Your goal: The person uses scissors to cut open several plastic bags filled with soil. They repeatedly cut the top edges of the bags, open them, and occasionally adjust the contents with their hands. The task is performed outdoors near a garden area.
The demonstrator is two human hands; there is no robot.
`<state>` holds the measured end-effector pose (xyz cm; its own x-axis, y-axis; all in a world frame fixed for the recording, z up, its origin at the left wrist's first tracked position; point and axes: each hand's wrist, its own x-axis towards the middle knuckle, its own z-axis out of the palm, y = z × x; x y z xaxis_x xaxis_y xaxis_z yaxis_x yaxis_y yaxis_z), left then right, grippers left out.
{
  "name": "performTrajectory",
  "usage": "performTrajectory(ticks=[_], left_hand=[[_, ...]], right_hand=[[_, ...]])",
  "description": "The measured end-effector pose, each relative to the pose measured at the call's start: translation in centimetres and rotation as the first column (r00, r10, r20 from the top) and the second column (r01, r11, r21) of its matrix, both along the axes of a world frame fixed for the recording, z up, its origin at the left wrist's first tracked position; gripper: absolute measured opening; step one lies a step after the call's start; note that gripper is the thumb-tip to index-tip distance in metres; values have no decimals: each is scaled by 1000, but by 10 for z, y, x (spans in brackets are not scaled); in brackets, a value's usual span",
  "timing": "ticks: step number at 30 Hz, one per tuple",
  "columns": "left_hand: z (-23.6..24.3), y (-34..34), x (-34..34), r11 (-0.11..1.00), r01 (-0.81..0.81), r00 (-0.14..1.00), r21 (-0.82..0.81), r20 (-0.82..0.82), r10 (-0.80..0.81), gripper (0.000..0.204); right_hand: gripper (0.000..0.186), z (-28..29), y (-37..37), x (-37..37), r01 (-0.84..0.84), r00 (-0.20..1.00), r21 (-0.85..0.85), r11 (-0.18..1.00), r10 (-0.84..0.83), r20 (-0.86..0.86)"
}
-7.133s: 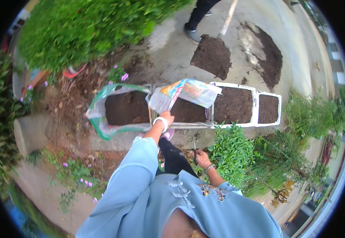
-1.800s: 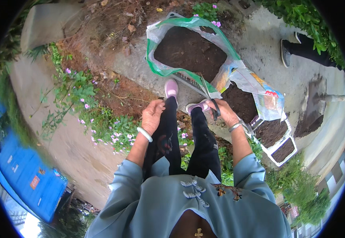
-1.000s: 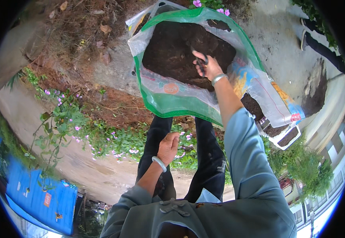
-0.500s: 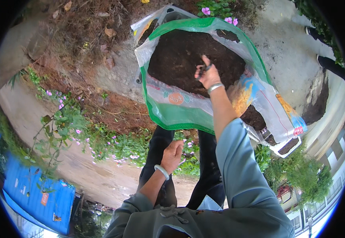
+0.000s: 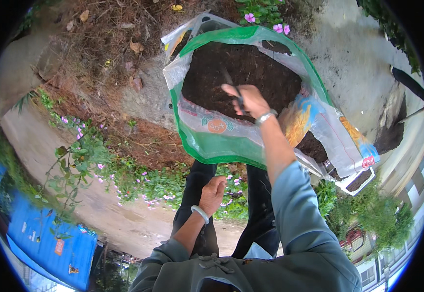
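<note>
My right hand (image 5: 252,101), with a metal band at the wrist, reaches over dark soil (image 5: 251,68) inside a green-rimmed woven sack (image 5: 221,143). It grips a small dark-handled tool (image 5: 240,100); a thin, motion-blurred part points toward the soil, so its exact kind is unclear. The sack's mouth is spread wide, its green edge folded outward around the soil. My left hand (image 5: 213,194), with a pale bangle, hangs in front of my left leg. Its fingers are curled together, and nothing shows in them.
Under the sack is a light-coloured container (image 5: 358,182) whose corners stick out. Pink-flowered plants (image 5: 148,187) grow between the sack and a dirt path (image 5: 124,219). Dry needles and leaves cover the far-left ground (image 5: 105,44). At the right edge, another person's dark-clad leg (image 5: 409,82) shows.
My right hand has shifted slightly left and down over the soil and turned, so more of the tool shows. My left hand stays nearly still.
</note>
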<state>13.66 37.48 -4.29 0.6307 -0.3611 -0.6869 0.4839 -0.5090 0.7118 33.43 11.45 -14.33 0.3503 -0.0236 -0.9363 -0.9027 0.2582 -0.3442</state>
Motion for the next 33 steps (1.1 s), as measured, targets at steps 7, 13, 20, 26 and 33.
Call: performTrajectory(ticks=[7,13,20,26,33], left_hand=[[1,0,4,1000,9,994,6,-113,-9,13],[1,-3,7,999,-49,995,-2,-90,49,13],[-1,-2,8,1000,-23,993,-4,-117,22,14],[-2,-7,5,1000,23,992,13,-122,-21,15],[-6,-3,0,999,-6,990,32,-137,10,16]], right_hand=[[54,-64,-35,-15,391,896,-134,910,-410,-169],[53,-67,22,43,416,905,-18,909,-415,-95],[58,-55,-22,-4,112,992,-9,994,-113,-49],[62,-25,-29,-53,-636,771,-171,752,622,-133],[64,-25,-62,-93,-589,789,-132,797,532,-307]])
